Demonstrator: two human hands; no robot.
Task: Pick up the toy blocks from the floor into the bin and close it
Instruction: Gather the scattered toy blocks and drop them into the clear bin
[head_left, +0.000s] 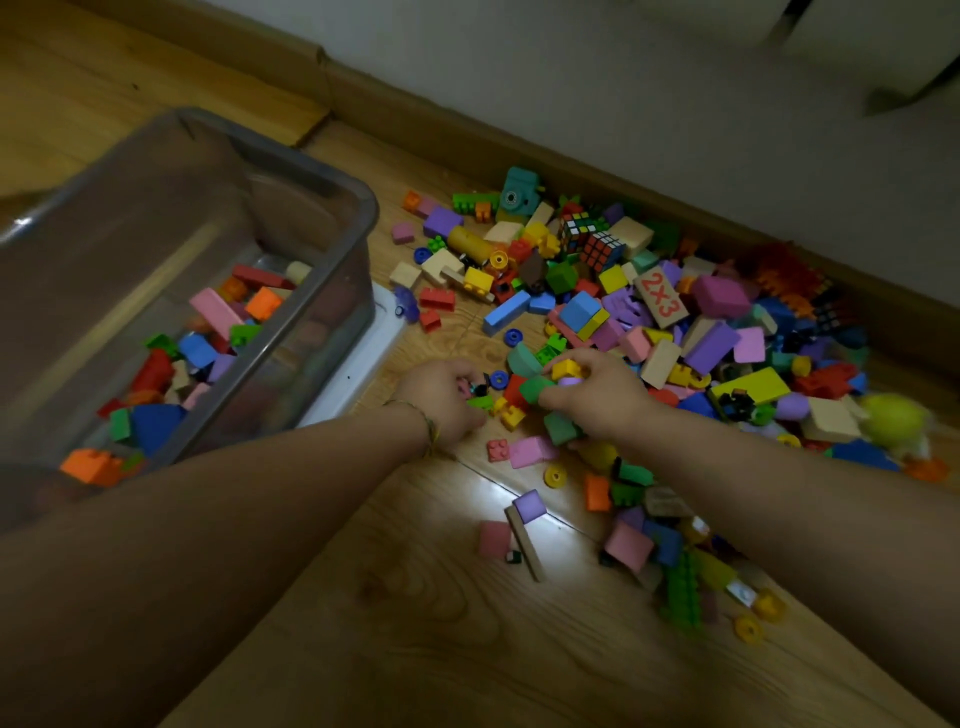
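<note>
Right hand (597, 400) grips a yellow block (569, 370); left hand (441, 402) pinches small pieces (475, 388), mostly hidden.

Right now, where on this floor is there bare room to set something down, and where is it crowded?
Bare floor lies near the camera, between the left forearm and right forearm, short of the loose pink and purple blocks. More bare boards run beyond the bin, toward the skirting board. Crowded: the block pile along that skirting, right of the bin.

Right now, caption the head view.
Left hand and right hand grab toy blocks off the floor beside a part-filled bin.
</note>
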